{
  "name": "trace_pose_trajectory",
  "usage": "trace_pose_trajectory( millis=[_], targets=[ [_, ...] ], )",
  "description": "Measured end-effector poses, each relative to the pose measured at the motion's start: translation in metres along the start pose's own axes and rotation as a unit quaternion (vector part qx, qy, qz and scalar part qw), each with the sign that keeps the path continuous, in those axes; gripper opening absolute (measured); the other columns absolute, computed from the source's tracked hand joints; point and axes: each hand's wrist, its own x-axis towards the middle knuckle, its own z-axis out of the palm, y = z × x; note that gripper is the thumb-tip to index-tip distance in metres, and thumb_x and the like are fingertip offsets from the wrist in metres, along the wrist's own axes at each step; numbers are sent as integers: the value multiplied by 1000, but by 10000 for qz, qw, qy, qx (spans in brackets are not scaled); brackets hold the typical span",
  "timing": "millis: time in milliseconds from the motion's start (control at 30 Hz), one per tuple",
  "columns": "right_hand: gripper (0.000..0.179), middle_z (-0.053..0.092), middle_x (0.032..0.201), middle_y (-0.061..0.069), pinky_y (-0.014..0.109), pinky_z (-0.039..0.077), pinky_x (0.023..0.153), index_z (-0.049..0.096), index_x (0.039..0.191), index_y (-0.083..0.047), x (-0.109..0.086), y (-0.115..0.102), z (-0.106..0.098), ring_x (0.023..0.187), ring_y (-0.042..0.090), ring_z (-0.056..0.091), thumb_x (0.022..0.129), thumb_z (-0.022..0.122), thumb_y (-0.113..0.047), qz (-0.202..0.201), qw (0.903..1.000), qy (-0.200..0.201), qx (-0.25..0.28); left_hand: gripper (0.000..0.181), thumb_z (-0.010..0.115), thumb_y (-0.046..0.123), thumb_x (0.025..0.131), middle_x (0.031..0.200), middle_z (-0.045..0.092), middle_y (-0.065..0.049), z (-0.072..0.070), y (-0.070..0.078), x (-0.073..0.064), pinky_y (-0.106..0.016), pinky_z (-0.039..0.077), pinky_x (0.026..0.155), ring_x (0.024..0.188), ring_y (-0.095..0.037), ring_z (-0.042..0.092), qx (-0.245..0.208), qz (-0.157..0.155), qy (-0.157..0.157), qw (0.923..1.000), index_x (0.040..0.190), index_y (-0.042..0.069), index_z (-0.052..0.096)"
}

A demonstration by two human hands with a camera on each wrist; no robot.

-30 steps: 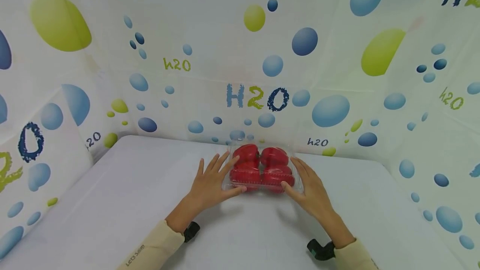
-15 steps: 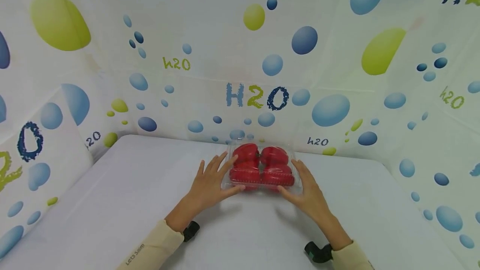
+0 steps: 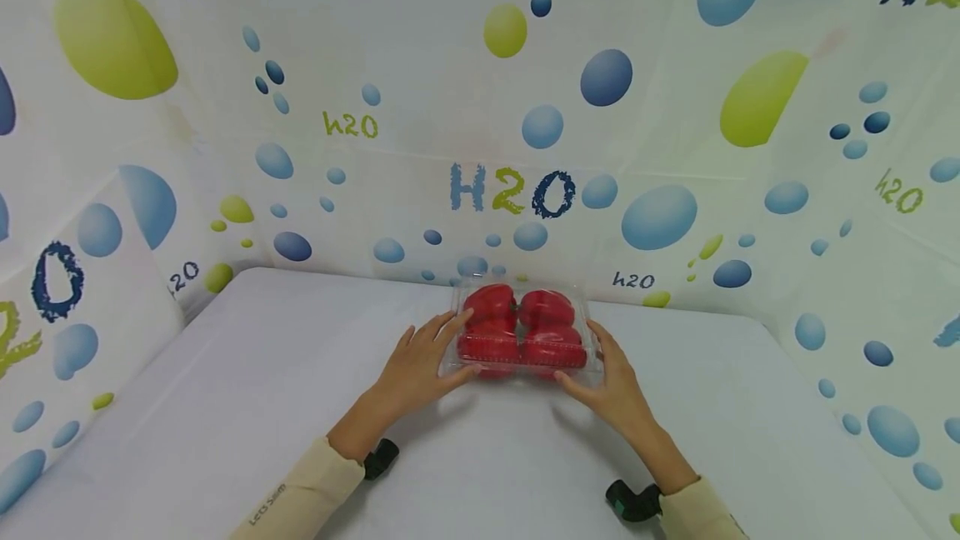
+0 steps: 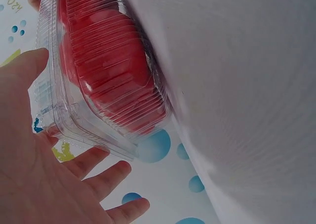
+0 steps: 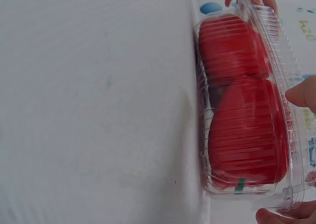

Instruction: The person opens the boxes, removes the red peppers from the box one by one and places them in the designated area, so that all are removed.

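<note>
A clear plastic clamshell box [image 3: 525, 373], lid down, stands near the table's far edge. Inside are several glossy red fruits [image 3: 553, 344] that look like bell peppers. At its left side my left hand [image 3: 417, 365] spreads its fingers, the index fingertip at the lid and the thumb near the front rim. In the left wrist view the other fingers [image 4: 114, 179] stretch past the box's corner. My right hand [image 3: 618, 382] lies along the right side, its thumb [image 5: 302, 94] by the front rim. Its fingers are partly hidden in the right wrist view.
The box rests on a white-covered table [image 3: 480, 457]. Right behind it rises a white backdrop [image 3: 420, 190] printed with blue and green spots and letters. Dark wrist cameras [image 3: 633, 501] stick out under both sleeves.
Both hands stay around the box. The right hand has shifted slightly left, its thumb now lower at the front rim. The left thumb has drawn back slightly left. The whole view has drifted a little.
</note>
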Motion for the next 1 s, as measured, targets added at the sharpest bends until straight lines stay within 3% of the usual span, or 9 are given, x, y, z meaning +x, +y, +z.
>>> trace_pose_trajectory(
  millis=[600,1000],
  targets=[
    [87,42,145,24,56,47,97,30,147,-1,-1,5,2,125,43,48,79,79,-23,171,9998,-90,106,78,67,44,88,150,40,-15,1,-3,-1,-62,32,108,137,-34,39,-115,65,44,9999,153,21,31],
    [86,35,148,25,59,47,95,26,150,-5,-1,8,4,123,43,48,82,77,-23,293,9992,-166,237,75,70,40,87,146,45,-16,2,-3,0,-60,38,104,132,-35,46,3,202,278,9994,150,18,36]
  ],
)
